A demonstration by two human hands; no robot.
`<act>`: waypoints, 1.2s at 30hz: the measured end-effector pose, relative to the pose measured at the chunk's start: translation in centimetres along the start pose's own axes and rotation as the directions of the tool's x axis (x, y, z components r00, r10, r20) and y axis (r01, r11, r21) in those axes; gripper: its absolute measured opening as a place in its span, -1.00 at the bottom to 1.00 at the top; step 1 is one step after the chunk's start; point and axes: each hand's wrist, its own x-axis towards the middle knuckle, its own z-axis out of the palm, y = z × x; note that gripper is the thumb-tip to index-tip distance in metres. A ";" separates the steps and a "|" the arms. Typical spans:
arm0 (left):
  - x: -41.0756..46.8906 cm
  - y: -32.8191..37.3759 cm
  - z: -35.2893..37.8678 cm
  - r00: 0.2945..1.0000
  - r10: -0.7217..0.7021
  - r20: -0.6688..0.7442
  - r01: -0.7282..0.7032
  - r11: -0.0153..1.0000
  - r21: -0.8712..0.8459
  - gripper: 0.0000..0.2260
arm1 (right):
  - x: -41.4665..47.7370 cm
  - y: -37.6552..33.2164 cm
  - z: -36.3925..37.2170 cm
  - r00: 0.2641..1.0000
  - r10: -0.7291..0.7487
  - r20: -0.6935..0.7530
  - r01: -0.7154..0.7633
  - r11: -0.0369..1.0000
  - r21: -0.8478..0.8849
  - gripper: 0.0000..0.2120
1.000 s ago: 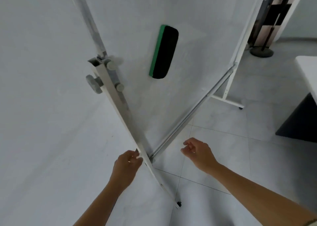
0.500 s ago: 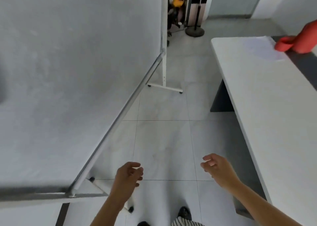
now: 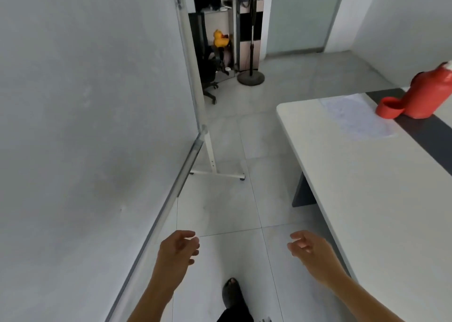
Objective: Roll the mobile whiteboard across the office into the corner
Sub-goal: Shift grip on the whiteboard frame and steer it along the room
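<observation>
**Head view: both hands off the whiteboard, board standing free**

Head camera looks down a narrow lane of tiled floor (image 3: 220,211), with the whiteboard (image 3: 85,126) filling everything to the left. Its face runs away from the person toward the far end of the room, its metal tray rail (image 3: 176,189) slanting along the bottom edge and one white foot with casters (image 3: 217,173) resting on the tiles at the board's far end.

Neither hand holds anything. The left hand (image 3: 177,250) hangs just right of the tray rail, fingers loosely curled and apart, clear of the frame. The right hand (image 3: 309,250) is further right of the board, also open and empty.

By the look of it, the step in hand is a pause between pushes, or a check of the board's place. I cannot tell from here whether it already stands in its corner. If it is to roll further, the next move calls for a fresh grip on the frame or rail with both hands, then a steady push along the lane.

To the right of the board stands a white table (image 3: 367,199) carrying a red flask (image 3: 425,94) and a red cup (image 3: 389,107); it narrows the passage. Beyond the board's far end are an office chair (image 3: 209,74), a yellow duck toy (image 3: 220,39) and a round-based stand (image 3: 251,77), all likely to block a long roll.
</observation>
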 end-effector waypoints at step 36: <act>40.2 33.6 -0.6 0.801 -0.014 -0.599 -0.010 0.999 -0.036 -0.87 | 63.4 -58.0 4.6 0.307 -0.870 0.385 0.859 0.428 0.281 -0.75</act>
